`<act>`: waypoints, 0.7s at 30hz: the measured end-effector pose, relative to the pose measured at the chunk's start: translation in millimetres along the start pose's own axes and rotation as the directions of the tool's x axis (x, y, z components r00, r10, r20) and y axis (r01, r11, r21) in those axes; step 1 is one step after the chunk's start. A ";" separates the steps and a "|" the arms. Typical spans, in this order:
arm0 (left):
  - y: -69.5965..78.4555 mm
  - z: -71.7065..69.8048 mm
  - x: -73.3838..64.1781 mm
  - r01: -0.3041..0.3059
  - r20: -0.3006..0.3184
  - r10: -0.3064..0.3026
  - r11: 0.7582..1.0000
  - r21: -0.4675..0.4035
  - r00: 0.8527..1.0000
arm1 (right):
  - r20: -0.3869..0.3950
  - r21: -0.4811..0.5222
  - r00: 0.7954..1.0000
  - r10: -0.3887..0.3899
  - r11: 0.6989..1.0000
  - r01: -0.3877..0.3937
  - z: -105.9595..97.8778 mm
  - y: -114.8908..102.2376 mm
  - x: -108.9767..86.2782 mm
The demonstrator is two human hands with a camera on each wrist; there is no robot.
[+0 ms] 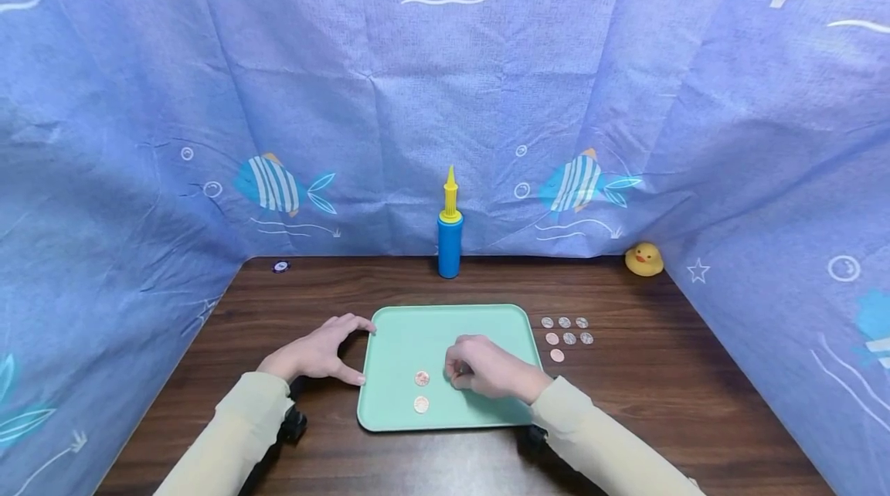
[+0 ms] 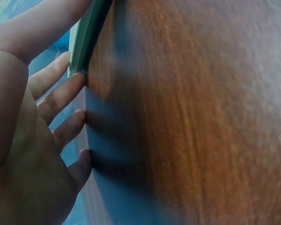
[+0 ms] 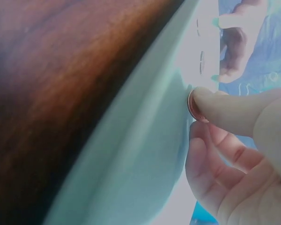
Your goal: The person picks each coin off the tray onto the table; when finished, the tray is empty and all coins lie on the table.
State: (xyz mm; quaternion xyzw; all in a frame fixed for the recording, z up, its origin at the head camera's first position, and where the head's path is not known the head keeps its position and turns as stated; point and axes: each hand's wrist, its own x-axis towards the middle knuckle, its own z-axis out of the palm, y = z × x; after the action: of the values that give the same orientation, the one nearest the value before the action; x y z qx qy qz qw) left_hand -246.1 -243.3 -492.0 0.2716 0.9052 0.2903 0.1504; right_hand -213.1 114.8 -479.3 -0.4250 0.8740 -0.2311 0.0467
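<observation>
A mint-green tray (image 1: 445, 314) lies on the wooden table. At its left edge rests my left hand (image 1: 320, 349), thumb and fingers spread apart, with fingertips at the rim. My right hand (image 1: 487, 368) is low over the middle of the tray. Between its thumb and fingers it pinches a copper-coloured coin (image 3: 193, 108), held on edge close over the tray surface. Left of that hand, one copper coin (image 1: 421, 378) lies flat on the tray, and another coin (image 1: 421, 404) lies nearer its front edge.
Right of the tray, several silver coins (image 1: 565, 322) and two copper coins (image 1: 552, 338) lie in rows. Along the back stand a blue and yellow hand pump (image 1: 450, 245), a rubber duck (image 1: 643, 259) and a small poker chip (image 1: 281, 266). A blue fish-print curtain (image 1: 431, 110) surrounds the table.
</observation>
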 end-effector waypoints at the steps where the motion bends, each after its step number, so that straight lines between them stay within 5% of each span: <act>1: 0.0 0.3 0.0 0.000 0.001 0.000 1.000 -0.001 1.000 | -0.003 0.012 1.000 -0.002 1.000 0.002 0.1 1.5 -0.8; 21: -0.9 0.3 1.7 -0.004 -0.003 0.004 1.000 0.000 1.000 | 0.001 0.171 0.997 0.083 0.982 -0.082 -21.6 26.5 -29.4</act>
State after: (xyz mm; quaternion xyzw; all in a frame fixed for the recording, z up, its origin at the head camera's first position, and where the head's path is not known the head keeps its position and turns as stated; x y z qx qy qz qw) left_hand -247.6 -242.8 -492.9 0.2729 0.9049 0.2907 0.1487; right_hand -219.6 159.1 -475.3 -0.3819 0.8680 -0.3044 0.0899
